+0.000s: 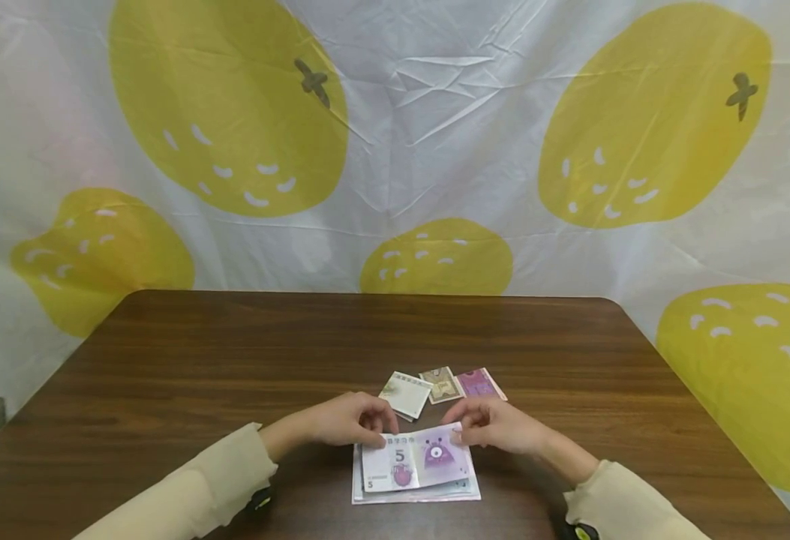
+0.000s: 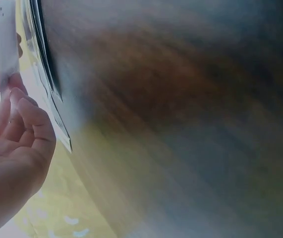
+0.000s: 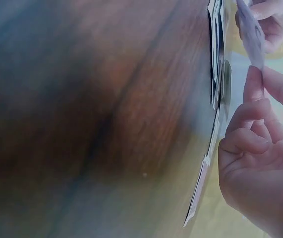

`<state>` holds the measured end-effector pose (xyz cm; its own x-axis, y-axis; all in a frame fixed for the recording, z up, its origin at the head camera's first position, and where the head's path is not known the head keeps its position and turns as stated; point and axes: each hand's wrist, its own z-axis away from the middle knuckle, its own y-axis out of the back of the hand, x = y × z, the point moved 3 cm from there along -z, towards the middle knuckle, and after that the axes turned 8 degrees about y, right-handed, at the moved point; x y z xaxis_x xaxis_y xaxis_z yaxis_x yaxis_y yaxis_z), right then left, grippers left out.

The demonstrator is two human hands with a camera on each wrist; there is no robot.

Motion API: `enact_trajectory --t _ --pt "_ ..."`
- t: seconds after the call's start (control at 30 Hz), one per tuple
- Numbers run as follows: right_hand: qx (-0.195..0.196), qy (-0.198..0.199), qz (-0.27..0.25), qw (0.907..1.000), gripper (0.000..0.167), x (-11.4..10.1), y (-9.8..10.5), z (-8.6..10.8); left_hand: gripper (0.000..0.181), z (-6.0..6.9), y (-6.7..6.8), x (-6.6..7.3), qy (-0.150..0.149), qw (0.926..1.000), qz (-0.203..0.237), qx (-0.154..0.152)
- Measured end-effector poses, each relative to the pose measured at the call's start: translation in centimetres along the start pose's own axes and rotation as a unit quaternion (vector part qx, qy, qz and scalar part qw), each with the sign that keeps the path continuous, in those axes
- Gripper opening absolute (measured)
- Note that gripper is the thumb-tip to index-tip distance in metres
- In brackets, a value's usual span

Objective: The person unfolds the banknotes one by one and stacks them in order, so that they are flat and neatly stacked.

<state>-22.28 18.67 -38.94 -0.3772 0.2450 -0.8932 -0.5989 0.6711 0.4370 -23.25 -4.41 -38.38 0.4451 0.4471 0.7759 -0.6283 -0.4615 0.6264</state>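
Observation:
A purple and white play banknote [image 1: 416,459] marked 5 is held up over a stack of notes [image 1: 416,498] near the table's front. The left hand [image 1: 349,420] pinches its upper left corner between thumb and finger; the right hand [image 1: 501,426] pinches its upper right corner. In the left wrist view the left hand [image 2: 20,131] grips the edge of the raised note [image 2: 6,42]. The right wrist view shows the right hand [image 3: 265,144] with thumb and finger on the note's [image 3: 252,37] end, other fingers curled.
Behind the hands lie a whitish folded note [image 1: 407,394], a brown note [image 1: 441,385] and a magenta note [image 1: 479,383] on the dark wooden table [image 1: 232,345]. A white cloth with yellow fruit shapes [image 1: 435,259] hangs beyond the far edge.

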Motion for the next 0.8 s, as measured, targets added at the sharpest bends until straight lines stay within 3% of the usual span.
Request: enact_trajectory --t 0.3,0.8 --pt "-0.027 0.031 0.011 0.9991 0.022 0.02 -0.57 -0.11 0.014 0.20 -0.32 0.16 0.011 0.9996 -0.020 -0.016" --pt "-0.026 0.052 0.127 0.9901 0.018 0.45 -0.73 -0.18 0.016 0.13 -0.70 -0.18 0.023 0.9957 -0.086 0.025"
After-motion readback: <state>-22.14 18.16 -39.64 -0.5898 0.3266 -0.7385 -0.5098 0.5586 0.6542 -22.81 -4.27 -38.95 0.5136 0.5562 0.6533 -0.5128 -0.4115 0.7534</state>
